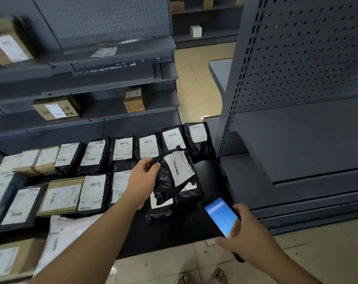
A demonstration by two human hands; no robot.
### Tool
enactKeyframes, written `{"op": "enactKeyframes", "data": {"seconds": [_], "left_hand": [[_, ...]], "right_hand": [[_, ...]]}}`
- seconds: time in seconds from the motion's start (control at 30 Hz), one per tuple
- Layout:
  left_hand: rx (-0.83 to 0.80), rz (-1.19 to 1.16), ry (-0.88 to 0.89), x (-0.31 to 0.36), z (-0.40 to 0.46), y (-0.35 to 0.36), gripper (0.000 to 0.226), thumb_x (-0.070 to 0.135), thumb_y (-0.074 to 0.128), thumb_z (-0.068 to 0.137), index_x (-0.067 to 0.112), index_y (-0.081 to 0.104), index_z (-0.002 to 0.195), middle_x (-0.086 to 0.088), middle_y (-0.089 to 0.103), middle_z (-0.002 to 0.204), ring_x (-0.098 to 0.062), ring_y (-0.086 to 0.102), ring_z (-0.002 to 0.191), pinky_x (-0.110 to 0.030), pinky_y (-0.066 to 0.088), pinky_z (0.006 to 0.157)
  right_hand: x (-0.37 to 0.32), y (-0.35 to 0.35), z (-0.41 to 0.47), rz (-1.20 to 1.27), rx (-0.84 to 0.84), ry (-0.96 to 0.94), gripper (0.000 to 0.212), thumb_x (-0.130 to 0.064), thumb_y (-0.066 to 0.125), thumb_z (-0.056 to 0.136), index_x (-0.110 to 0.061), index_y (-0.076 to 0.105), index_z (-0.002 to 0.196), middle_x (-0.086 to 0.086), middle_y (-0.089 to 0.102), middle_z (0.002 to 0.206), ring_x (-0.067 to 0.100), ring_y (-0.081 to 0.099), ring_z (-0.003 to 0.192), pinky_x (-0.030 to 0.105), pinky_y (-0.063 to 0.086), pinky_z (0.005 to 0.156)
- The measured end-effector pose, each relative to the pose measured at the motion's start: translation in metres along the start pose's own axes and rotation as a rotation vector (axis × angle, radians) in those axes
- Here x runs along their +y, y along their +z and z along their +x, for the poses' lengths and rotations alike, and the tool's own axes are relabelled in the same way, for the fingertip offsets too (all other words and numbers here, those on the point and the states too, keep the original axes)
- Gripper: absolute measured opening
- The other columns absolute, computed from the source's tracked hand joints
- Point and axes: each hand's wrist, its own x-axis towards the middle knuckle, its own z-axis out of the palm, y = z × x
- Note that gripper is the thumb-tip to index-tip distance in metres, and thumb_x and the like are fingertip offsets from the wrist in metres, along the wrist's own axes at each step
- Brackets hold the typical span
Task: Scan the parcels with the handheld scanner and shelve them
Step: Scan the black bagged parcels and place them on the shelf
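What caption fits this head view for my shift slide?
Left hand lifts a black labelled parcel from the rows on the low shelf while the right hand holds the blue-screened scanner.

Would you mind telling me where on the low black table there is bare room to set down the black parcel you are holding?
Bare table lies at its right end, between the lifted black parcel and the grey shelf unit, and along the near edge beside the handheld scanner. Leftward, two rows of labelled parcels crowd it edge to edge.
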Motion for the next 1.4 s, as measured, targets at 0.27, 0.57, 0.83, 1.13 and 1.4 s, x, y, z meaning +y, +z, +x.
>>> {"op": "enactKeyframes", "data": {"seconds": [0.27, 0.57, 0.83, 1.13, 1.4], "left_hand": [[-0.156, 0.191, 0.127, 0.033, 0.002, -0.077, 0.016, 0.024, 0.059, 0.107, 0.019, 0.074, 0.104, 0.003, 0.078, 0.084, -0.016, 0.074, 0.076, -0.033, 0.059, 0.072], [-0.196, 0.356, 0.181, 0.076, 0.011, -0.126, 0.019, 0.025, 0.059, 0.107, 0.023, 0.077, 0.103, 0.000, 0.081, 0.089, -0.020, 0.078, 0.080, -0.034, 0.064, 0.074], [-0.217, 0.408, 0.181, 0.098, 0.013, -0.135, 0.019, 0.031, 0.059, 0.107, 0.026, 0.077, 0.106, 0.002, 0.081, 0.092, -0.021, 0.078, 0.090, -0.040, 0.062, 0.087], [-0.168, 0.361, 0.162, 0.102, 0.012, -0.136, 0.018, 0.029, 0.059, 0.107, 0.027, 0.077, 0.103, 0.001, 0.081, 0.093, -0.023, 0.078, 0.092, -0.045, 0.062, 0.091], [-0.142, 0.335, 0.132, 0.103, 0.008, -0.134, 0.019, 0.029, 0.059, 0.108, 0.027, 0.076, 0.102, 0.006, 0.081, 0.086, -0.016, 0.078, 0.083, -0.031, 0.062, 0.076]], "right_hand": [[-0.064, -0.003, -0.002, -0.387, 0.026, -0.221, 0.092, -0.052, 0.079, 0.070, -0.038, 0.029, 0.146, -0.017, 0.051, 0.112, 0.011, 0.059, 0.100, 0.035, 0.055, 0.084], [-0.124, -0.039, -0.008, -0.710, 0.013, -0.440, 0.088, -0.057, 0.077, 0.077, -0.037, 0.028, 0.147, -0.017, 0.046, 0.123, 0.009, 0.052, 0.101, 0.028, 0.047, 0.076], [-0.153, -0.058, -0.012, -0.732, 0.042, -0.551, 0.093, -0.062, 0.076, 0.075, -0.038, 0.025, 0.150, -0.020, 0.044, 0.114, 0.006, 0.053, 0.094, 0.025, 0.047, 0.071], [-0.160, -0.061, -0.010, -0.734, 0.077, -0.560, 0.087, -0.062, 0.074, 0.074, -0.038, 0.028, 0.143, -0.017, 0.047, 0.111, 0.007, 0.056, 0.092, 0.030, 0.055, 0.076], [-0.160, -0.059, -0.009, -0.725, 0.081, -0.561, 0.084, -0.060, 0.074, 0.074, -0.038, 0.029, 0.142, -0.017, 0.047, 0.108, 0.007, 0.055, 0.091, 0.028, 0.054, 0.072]]}}
